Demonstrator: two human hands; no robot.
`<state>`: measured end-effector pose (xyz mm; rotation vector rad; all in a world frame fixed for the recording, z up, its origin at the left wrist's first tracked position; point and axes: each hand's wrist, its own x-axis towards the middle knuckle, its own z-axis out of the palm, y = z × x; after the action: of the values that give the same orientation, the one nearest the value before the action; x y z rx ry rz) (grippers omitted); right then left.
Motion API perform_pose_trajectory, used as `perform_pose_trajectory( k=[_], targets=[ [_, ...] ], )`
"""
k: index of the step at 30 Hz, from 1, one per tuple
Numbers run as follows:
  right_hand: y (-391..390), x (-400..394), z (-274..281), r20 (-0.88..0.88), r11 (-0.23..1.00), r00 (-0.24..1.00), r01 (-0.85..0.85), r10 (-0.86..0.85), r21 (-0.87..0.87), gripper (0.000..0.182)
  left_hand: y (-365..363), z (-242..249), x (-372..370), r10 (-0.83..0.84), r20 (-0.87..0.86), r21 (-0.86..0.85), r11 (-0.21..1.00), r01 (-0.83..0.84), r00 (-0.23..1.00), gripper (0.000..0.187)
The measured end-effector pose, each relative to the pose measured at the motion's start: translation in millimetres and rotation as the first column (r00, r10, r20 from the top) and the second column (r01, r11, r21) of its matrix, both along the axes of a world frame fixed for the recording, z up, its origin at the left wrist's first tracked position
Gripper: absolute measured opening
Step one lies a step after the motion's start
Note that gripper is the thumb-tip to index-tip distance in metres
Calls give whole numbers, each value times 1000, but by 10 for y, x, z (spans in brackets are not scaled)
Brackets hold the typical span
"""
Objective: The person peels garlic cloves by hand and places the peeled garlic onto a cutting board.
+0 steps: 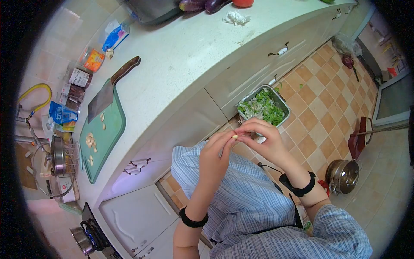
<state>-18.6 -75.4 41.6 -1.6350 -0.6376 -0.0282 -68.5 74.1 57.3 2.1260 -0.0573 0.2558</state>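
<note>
My left hand (215, 149) and my right hand (263, 136) meet in front of my body, fingertips pinched together. Between them is a small pale garlic clove (235, 137), mostly covered by the fingers. Below and beyond the hands, a bin (285, 107) full of green leafy scraps stands on the floor. On the counter to the left lies a green cutting board (113, 129). Several garlic cloves (91, 141) are scattered over it. A cleaver (101, 101) with a wooden handle rests across the board's far end.
Packets and a jar (92, 59) line the wall behind the board. Eggplants (194, 5) and a crumpled tissue (236, 18) lie on the far counter (172, 64). At left are a steel pot (58, 155) and a stove (92, 228). A glass pot (343, 176) sits at right.
</note>
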Motion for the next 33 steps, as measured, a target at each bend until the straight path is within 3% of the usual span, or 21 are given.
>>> perform_pose_trajectory(
  k=[5, 12, 14, 18, 20, 24, 26, 30, 32, 33],
  targets=[
    [-15, -2, 15, -64, 1000, 998, -15, 14, -16, 14, -26, 36, -24, -12, 46, 205, 979, 2, 999, 14],
    [-21, -43, -26, -159, 997, 987, -32, 19, -76, 16, -45, 55, -18, -30, 26, 185, 982, 24, 999, 14],
    [-26, -45, -59, -320, 989, 945, -15, 62, 148, 20, -31, 43, -20, -16, -55, -2, 1000, 16, 998, 15],
    [-48, -29, -49, -355, 986, 933, 7, 54, 170, 18, -13, 22, -24, -29, -177, -171, 985, -2, 984, 17],
    [-61, -32, -22, -256, 997, 965, -43, 59, 70, 15, -20, 26, -11, -89, -242, -371, 929, -7, 966, 19],
    [-34, -33, -7, -211, 997, 977, 3, 13, 78, 14, -15, -51, -18, -86, -241, -443, 896, -31, 967, 18],
    [-40, -24, -32, -40, 999, 998, 47, -47, -20, 16, -10, -61, -14, -115, -275, -536, 843, -53, 954, 19],
    [-22, -55, -77, -38, 995, 996, 88, -86, 55, 17, 29, -78, 9, -135, -289, -642, 761, -87, 948, 21],
    [-30, -80, -89, -285, 983, 955, 121, -77, 140, 18, 41, -55, 17, -173, -311, -673, 735, -88, 935, 22],
    [-34, -70, -109, -286, 983, 955, 121, -77, 139, 18, 38, -36, 20, -173, -311, -673, 735, -88, 934, 22]
  ],
)
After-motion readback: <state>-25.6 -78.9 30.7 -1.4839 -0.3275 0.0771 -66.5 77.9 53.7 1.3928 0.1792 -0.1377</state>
